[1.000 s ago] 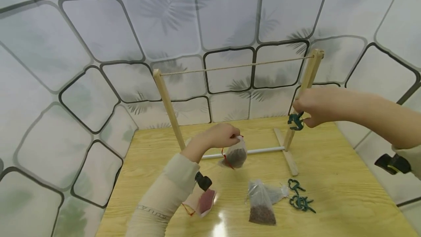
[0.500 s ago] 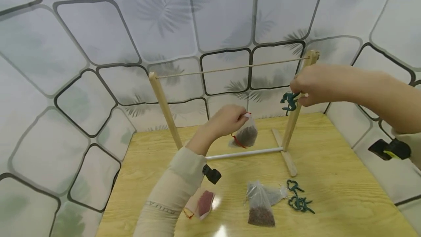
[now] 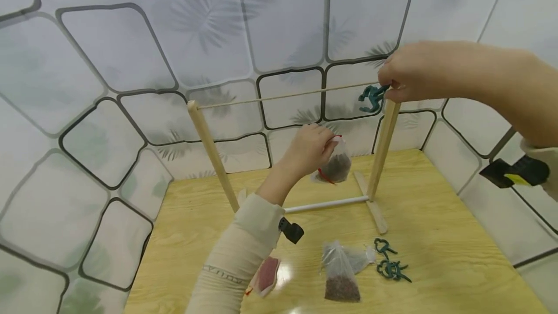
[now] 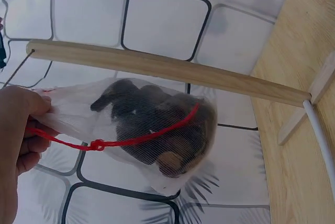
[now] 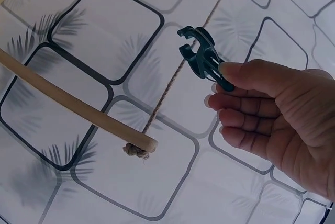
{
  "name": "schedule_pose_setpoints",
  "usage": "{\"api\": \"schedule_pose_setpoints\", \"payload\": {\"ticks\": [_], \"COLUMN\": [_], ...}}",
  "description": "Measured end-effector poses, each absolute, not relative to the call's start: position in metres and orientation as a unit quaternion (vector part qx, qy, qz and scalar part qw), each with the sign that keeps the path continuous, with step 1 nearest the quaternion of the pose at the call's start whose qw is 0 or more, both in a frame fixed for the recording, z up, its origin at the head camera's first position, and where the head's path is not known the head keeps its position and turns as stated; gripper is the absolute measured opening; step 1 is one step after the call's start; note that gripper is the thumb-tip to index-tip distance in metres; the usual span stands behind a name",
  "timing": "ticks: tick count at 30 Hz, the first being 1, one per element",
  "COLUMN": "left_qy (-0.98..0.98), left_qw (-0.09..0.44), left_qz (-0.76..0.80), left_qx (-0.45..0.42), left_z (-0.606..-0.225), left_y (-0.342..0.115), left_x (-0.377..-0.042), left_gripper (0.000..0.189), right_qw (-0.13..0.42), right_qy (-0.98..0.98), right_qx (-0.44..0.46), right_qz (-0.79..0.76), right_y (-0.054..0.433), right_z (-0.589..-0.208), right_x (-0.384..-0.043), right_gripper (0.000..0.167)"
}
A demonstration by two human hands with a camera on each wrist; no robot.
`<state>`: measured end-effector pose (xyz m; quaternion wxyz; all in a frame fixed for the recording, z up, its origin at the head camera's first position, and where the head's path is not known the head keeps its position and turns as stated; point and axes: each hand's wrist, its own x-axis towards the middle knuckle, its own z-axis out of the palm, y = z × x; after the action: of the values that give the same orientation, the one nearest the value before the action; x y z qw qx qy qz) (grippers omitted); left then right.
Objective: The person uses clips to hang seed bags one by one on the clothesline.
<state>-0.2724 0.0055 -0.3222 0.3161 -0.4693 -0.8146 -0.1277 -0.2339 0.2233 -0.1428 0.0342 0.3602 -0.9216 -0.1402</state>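
Note:
My left hand [image 3: 308, 149] pinches the gathered top of a white mesh drawstring bag [image 3: 337, 166], which hangs above the table. In the left wrist view, dark, lumpy dried pieces show through the bag's mesh [image 4: 157, 124], and a knotted red drawstring [image 4: 97, 144] runs along it. A dark green plastic clip [image 5: 201, 54] is pinched by its handles between the thumb and fingers of my right hand [image 5: 277, 114]. The clip's jaws are parted and stand close to the rope [image 3: 283, 96], near the right post; whether they touch it I cannot tell.
The rope is strung between two wooden posts [image 3: 210, 151], joined low down by a white rod [image 3: 327, 204]. On the table [image 3: 436, 236] lie a clear bag of brown bits [image 3: 342, 287], a greyish bag [image 3: 361, 257], several green clips [image 3: 392, 269] and a pinkish-red pouch [image 3: 267, 275].
Both hands have risen: the right lifts the clip from beside the post to rope height, the left raises the mesh bag and shifts it rightward. The head view has shifted slightly.

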Motion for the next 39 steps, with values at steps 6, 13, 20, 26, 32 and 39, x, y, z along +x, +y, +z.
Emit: {"api": "schedule_pose_setpoints", "payload": {"ticks": [6,13,20,26,32,39], "left_qy": [-0.809,-0.813,-0.826,-0.831,-0.828,-0.822], "left_qw": [0.344,0.377,0.370,0.368,0.355,0.387], "left_qz": [-0.180,-0.198,-0.211,-0.235,-0.268,-0.272], "left_qx": [-0.442,-0.397,-0.369,-0.346,-0.342,-0.317], "left_z": [-0.318,-0.309,-0.303,-0.301,-0.296,-0.298], "left_y": [0.013,0.018,0.026,0.041,0.058,0.068], "left_x": [-0.279,-0.286,-0.291,-0.295,-0.296,-0.294], "left_gripper": [0.017,0.015,0.018,0.018,0.019,0.022], "right_qw": [0.054,0.097,0.047,0.026,0.004,-0.027], "right_qy": [-0.920,-0.914,-0.937,-0.935,-0.935,-0.941], "right_qx": [0.342,0.339,0.305,0.302,0.281,0.281], "right_qz": [-0.182,-0.199,-0.165,-0.182,-0.216,-0.184], "right_y": [0.218,0.211,0.202,0.204,0.212,0.212], "right_z": [-0.135,-0.133,-0.139,-0.145,-0.144,-0.149], "right_x": [-0.237,-0.243,-0.254,-0.261,-0.267,-0.268], "right_gripper": [0.011,0.012,0.008,0.006,0.005,0.005]}}
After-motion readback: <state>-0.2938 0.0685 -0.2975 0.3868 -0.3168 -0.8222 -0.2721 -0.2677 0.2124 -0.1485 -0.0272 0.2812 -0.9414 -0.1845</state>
